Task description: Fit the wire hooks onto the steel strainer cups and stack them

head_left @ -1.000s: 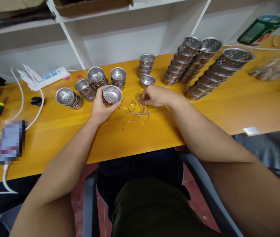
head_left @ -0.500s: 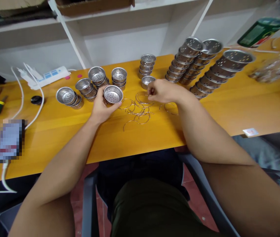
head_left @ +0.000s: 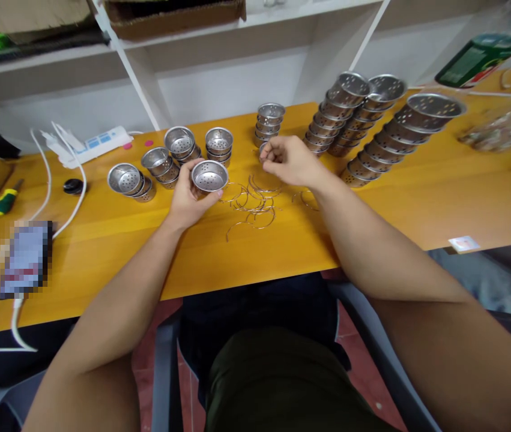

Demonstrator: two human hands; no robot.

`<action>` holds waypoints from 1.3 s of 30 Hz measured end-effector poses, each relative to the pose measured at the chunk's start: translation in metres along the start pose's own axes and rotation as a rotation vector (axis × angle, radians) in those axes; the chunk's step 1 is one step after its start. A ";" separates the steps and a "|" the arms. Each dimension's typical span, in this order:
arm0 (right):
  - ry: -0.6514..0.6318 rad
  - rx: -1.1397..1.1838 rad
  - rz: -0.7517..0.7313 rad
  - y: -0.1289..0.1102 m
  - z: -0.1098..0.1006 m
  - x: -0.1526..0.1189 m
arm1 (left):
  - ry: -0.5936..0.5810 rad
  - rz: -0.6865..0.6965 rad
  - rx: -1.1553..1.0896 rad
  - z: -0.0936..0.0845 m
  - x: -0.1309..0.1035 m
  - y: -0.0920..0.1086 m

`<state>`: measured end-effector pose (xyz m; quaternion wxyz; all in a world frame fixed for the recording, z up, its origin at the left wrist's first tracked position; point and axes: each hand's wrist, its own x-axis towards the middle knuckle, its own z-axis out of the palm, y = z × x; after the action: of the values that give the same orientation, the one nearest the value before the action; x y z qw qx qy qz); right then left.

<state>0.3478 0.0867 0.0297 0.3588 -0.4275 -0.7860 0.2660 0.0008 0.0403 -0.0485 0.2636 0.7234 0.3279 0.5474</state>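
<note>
My left hand (head_left: 190, 198) is wrapped round a perforated metal cup (head_left: 210, 176), its open top facing up. To the right, my right hand (head_left: 284, 159) is raised with thumb and fingertips pinched together; a thin wire seems to be between them, though it is too small to tell. Behind its fingers a small metal cup is mostly hidden, in front of a short stack of cups (head_left: 269, 123). Several curved thin wires (head_left: 255, 207) lie loose on the orange table (head_left: 219, 264) between and below my hands.
Stacked cups (head_left: 125, 179) stand behind and left of my left hand. Taller stacks (head_left: 384, 144) lean at the right, near a clear plastic bag (head_left: 502, 126) and a green container (head_left: 480, 60). A phone (head_left: 25, 258), white cables, a screwdriver (head_left: 5, 201) and a power strip (head_left: 97, 146) are at left.
My right hand has lifted slightly up and left from the wires, now covering most of the small cup. The left hand still holds its cup; the view has shifted slightly.
</note>
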 end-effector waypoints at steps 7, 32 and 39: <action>-0.028 0.395 -0.107 -0.010 0.019 -0.003 | -0.028 0.004 -0.126 -0.002 0.001 -0.005; 0.039 0.328 -0.246 -0.049 0.057 -0.018 | -0.080 -0.032 -0.023 0.022 -0.011 0.018; 0.087 0.245 -0.175 -0.049 0.070 -0.018 | -0.125 0.010 -0.041 0.026 -0.010 0.026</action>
<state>0.2756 0.0391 0.0172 0.4637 -0.3216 -0.7657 0.3087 0.0290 0.0153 -0.0418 0.2955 0.7524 0.2958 0.5090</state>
